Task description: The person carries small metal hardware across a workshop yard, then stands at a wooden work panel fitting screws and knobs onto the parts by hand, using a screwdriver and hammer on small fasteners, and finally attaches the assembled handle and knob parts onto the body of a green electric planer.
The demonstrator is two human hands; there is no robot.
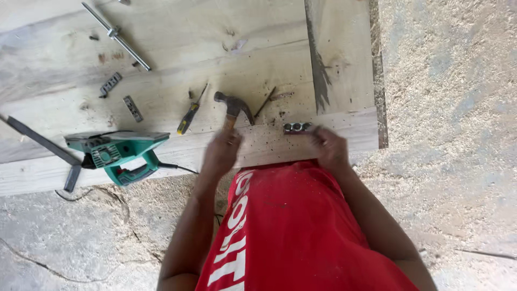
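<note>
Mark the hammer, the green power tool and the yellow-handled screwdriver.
hammer (232, 105): head view, on the dark metal head.
green power tool (116, 153): head view, on the green body.
yellow-handled screwdriver (186, 123): head view, on the handle.

Left hand (222, 150): fist closed, knuckles up, motion-blurred, near the workbench's front edge. Left forearm: bare, running down and left to a bent elbow. Right hand (329, 146): fingers curled, reaching forward at the same front edge. Right forearm: bare, angled down and right.
</note>
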